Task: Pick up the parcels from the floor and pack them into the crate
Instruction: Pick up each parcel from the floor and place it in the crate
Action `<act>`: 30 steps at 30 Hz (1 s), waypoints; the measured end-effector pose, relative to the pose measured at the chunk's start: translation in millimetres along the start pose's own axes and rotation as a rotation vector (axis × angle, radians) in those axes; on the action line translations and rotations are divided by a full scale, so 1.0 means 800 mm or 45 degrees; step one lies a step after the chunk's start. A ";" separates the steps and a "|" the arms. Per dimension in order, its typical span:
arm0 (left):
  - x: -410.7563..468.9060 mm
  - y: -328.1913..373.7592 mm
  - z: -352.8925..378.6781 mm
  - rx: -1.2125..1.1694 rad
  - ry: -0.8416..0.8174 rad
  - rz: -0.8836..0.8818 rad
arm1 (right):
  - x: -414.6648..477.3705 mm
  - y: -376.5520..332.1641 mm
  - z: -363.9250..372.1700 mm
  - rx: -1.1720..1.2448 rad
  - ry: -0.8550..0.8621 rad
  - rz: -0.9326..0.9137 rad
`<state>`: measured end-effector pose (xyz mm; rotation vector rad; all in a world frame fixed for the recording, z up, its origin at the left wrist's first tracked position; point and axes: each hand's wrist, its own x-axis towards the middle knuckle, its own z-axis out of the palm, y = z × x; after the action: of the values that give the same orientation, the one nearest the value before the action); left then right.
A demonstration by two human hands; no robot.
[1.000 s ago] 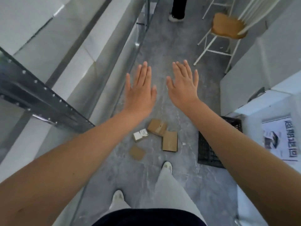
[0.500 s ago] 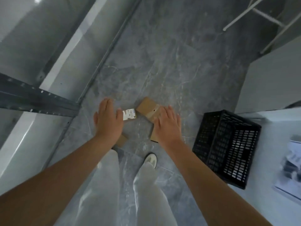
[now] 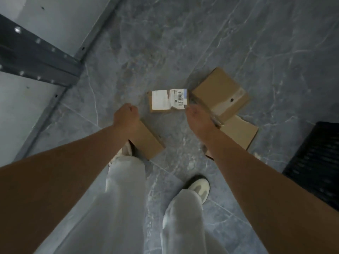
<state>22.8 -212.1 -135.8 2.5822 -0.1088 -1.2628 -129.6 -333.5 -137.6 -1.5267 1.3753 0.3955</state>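
I am seeing floor carrying parcels, crate standing at far right edge. Labelled parcel lying flat just ahead, between both grips, long axis running left-right, label facing up. Right grip hanging nearer, at its right end, contact unclear. Left grip hanging over plain parcel. Fingers pointing down, hidden: I cannot tell whether spread or pinching.

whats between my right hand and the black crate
In the head view, a flat brown parcel lies on the floor between the right hand and the black crate. Past it there is only a strip of grey floor.
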 end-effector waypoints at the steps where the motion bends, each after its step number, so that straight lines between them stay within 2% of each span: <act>1: 0.019 0.000 0.014 -0.046 -0.005 -0.035 | 0.022 0.004 0.009 0.020 0.023 0.022; 4: 0.068 0.017 0.045 -0.305 -0.073 -0.063 | 0.071 0.010 0.027 0.043 0.087 0.137; 9: 0.099 0.031 0.051 -0.774 -0.410 -0.184 | 0.074 -0.015 0.021 0.447 0.060 0.322; 11: 0.075 0.042 0.018 -0.925 -0.508 -0.161 | 0.054 -0.027 0.004 0.490 0.073 0.270; 13: 0.041 0.058 -0.029 -1.039 -0.517 -0.088 | 0.022 -0.052 -0.019 0.499 0.081 0.177; 16: -0.020 0.063 -0.109 -1.147 -0.442 -0.035 | -0.043 -0.114 -0.057 0.583 0.024 0.109; 18: -0.072 0.062 -0.161 -1.202 -0.386 -0.085 | -0.096 -0.171 -0.087 0.677 -0.046 0.082; 21: -0.169 0.063 -0.237 -1.326 -0.317 -0.113 | -0.175 -0.257 -0.139 0.783 -0.038 0.027; 24: -0.273 0.070 -0.312 -1.437 -0.225 -0.008 | -0.260 -0.343 -0.184 0.706 -0.097 -0.188; 30: -0.459 0.053 -0.461 -1.547 0.182 0.325 | -0.448 -0.480 -0.215 0.463 -0.350 -0.685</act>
<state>87.0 -111.6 372.8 1.5137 0.2699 -0.6742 39.2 -332.9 388.5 -1.4051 0.7331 0.0121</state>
